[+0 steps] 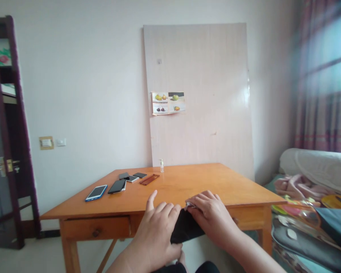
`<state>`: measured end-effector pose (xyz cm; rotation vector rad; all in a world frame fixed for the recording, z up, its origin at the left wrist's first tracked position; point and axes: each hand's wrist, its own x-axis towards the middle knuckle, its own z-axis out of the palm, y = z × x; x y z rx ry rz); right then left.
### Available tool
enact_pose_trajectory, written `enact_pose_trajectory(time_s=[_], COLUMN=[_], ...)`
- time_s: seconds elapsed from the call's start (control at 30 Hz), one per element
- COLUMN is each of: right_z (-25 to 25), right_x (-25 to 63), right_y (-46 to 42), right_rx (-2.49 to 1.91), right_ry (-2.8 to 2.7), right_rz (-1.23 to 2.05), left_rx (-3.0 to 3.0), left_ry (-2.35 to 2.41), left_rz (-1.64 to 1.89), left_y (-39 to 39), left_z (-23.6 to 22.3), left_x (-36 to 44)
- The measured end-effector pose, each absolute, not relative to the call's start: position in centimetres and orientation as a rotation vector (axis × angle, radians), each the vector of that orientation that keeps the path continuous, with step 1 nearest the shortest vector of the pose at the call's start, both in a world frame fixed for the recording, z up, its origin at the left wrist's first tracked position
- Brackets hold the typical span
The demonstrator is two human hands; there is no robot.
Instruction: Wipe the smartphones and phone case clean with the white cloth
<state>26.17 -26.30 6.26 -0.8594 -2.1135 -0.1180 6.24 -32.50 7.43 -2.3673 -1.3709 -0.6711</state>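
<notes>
My left hand (159,231) grips the left side of what looks like a black phone (184,227), just off the near edge of the table. Its thumb is under the near end, its index finger lies near the far edge, and one finger sticks up. My right hand (211,216) is closed over the phone's right side. A bit of crumpled white tissue (190,204) pokes out from under its fingers at the phone's far end. Both hands cover much of the phone, so its full outline is hidden.
On the orange wooden table (187,182) lie a blue-edged phone (96,192), several dark phones (118,186) and a brown frame-like case (149,179). A small pump bottle (161,166) stands at the back. To the right is a bed with piled things (301,235).
</notes>
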Motion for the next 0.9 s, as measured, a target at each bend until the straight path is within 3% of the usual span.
enact_pose_trajectory(time_s=[0.27, 0.47, 0.67, 0.9], right_z=[5.0, 2.9, 0.2, -0.7], right_x=[28.0, 26.2, 24.1, 21.6], right_y=[-25.4, -26.2, -25.2, -25.2], right_rx=[-0.758, -0.621, -0.630, -0.679], right_ry=[-2.064, -1.568, -1.009, -1.017], right_rz=[1.078, 1.552, 1.577, 1.364], left_rx=[-2.521, -2.546, -2.096, -2.188], left_ry=[-1.145, -1.116, -1.497, -1.818], left_rz=[-0.487, -0.526, -0.946, -1.401], left_y=[-32.7, -31.1, -29.0, -28.4], left_z=[9.0, 9.6, 7.3, 1.9], left_x=[5.3, 3.6, 3.5, 6.8])
